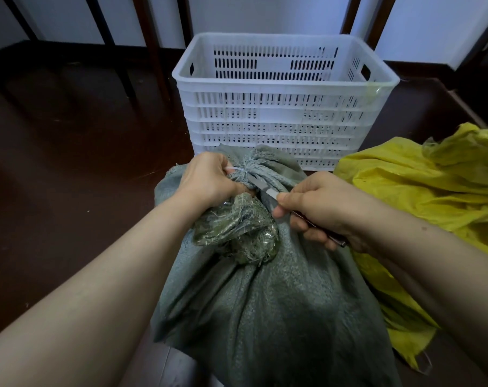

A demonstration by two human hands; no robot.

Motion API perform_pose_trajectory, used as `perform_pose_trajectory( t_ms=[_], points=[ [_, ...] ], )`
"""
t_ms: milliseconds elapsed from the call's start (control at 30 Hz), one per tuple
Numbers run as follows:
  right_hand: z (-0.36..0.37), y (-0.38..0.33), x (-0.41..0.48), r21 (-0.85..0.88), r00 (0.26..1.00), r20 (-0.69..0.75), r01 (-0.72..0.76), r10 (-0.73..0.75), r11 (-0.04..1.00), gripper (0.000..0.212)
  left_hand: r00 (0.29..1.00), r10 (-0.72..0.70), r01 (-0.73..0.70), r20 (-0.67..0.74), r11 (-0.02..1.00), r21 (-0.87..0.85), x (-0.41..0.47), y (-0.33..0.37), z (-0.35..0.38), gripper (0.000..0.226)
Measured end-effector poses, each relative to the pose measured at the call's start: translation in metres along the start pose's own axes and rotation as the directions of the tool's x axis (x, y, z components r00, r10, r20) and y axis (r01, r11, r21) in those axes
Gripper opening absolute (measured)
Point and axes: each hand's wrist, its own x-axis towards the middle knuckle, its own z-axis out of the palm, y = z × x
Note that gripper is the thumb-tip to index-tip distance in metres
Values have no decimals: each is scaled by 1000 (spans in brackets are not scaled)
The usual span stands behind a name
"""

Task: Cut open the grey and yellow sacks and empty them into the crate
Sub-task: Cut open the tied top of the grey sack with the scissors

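Observation:
A full grey woven sack stands in front of me, its neck bunched and bound by a white tie. My left hand grips the gathered neck just below the tie. My right hand holds a knife by its dark handle, the blade laid against the neck next to the tie. A clear bag of dry greenish material bulges from the sack below my left hand. The yellow sack lies crumpled to the right. The white slatted crate stands just behind the grey sack.
Dark brown wooden floor spreads to the left and around the crate. Dark wooden legs or posts rise against the white wall behind. A low dark ledge runs along the right side.

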Motion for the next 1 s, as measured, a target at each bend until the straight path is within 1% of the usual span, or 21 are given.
perform_pose_trajectory(
  t_ms=[267, 400, 500, 600, 667, 700, 733, 800, 833, 900, 967, 1000],
  points=[
    [-2, 0, 2, 45, 999, 21, -35, 34, 998, 28, 1000, 15, -15, -7, 1000, 20, -3, 2, -1, 38],
    [3, 2, 4, 38, 1000, -17, -10, 11, 999, 29, 1000, 22, -22, -13, 1000, 14, -3, 4, -1, 41],
    [11, 9, 9, -47, 994, -87, 57, -61, 997, 33, 999, 15, -15, -30, 1000, -15, -2, 3, 0, 41],
    [22, 21, 16, -198, 981, -134, 110, -138, 974, 37, 999, 5, -6, -32, 999, -37, 1, 0, 1, 35],
    [28, 28, 20, -290, 967, -169, 136, -191, 947, 34, 999, 3, -5, -37, 999, -37, 1, -1, 2, 34],
    [29, 31, 23, -309, 961, -188, 137, -201, 941, 33, 999, 2, -3, -40, 999, -41, 1, -1, 2, 35],
    [29, 33, 25, -292, 962, -196, 128, -190, 948, 33, 999, 0, -2, -41, 999, -48, 0, -2, 3, 37],
    [28, 33, 26, -256, 971, -180, 109, -158, 960, 35, 999, -2, 0, -40, 998, -64, -1, -2, 4, 37],
    [28, 33, 25, -268, 971, -174, 113, -163, 957, 35, 999, -5, 2, -39, 998, -69, -1, -2, 4, 37],
    [31, 32, 22, -372, 956, -194, 136, -220, 918, 34, 999, -7, 4, -38, 996, -84, -1, -1, 4, 36],
    [39, 31, 16, -502, 930, -222, 148, -292, 852, 33, 1000, -7, 4, -29, 994, -112, -1, 1, 4, 36],
    [42, 31, 14, -534, 921, -229, 152, -316, 832, 33, 1000, -10, 8, -23, 992, -123, -1, 2, 3, 37]
  ],
)
